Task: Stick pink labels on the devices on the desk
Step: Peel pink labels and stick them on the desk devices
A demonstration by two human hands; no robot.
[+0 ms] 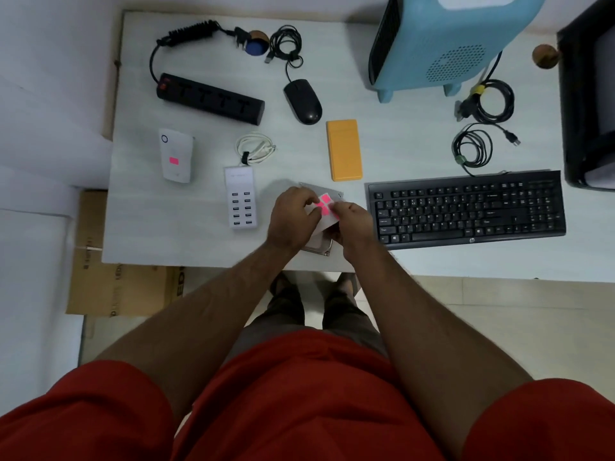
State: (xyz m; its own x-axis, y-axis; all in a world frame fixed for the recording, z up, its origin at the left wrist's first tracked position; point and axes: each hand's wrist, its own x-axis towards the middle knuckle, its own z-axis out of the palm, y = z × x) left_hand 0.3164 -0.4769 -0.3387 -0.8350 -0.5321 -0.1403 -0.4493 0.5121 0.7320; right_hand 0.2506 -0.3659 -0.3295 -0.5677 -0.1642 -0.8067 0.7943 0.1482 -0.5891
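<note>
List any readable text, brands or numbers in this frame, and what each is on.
"ED": cardboard box under the desk, print cut off at its edge.
Round logo, unreadable: keyboard front edge.
Key legends: too small.
USB charging hub: faint top print, blurred.
White device and sheet of pink labels: no text visible.

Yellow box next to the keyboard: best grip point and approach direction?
Probably take the yellow box across its two long side edges near mid-length, coming straight down from above. It lies flat on the desk, long axis running away from the person, with bare surface on both sides; the mouse sits just beyond its far end.
</note>
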